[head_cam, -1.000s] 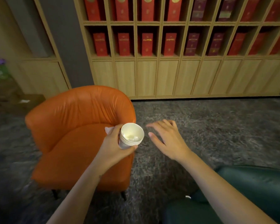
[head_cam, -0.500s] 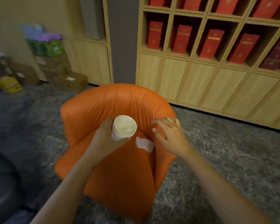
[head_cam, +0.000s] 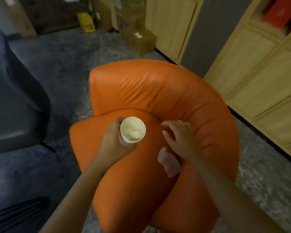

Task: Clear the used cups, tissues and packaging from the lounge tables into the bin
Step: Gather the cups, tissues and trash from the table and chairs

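My left hand is wrapped around a stack of white paper cups, held upright over the seat of an orange armchair. A crumpled white tissue shows inside the top cup. A white tissue lies on the orange seat cushion, just under my right wrist. My right hand hovers over the seat near the backrest, fingers spread and holding nothing, a little beyond the tissue.
A dark grey sofa stands at the left. Cardboard boxes and a yellow package sit on the grey carpet at the back. Wooden cabinets with red books line the right wall.
My view has swung left and moved over the armchair, which now lies directly below. The tissue on the seat is closer and under my right wrist. The cups stay in my left hand.
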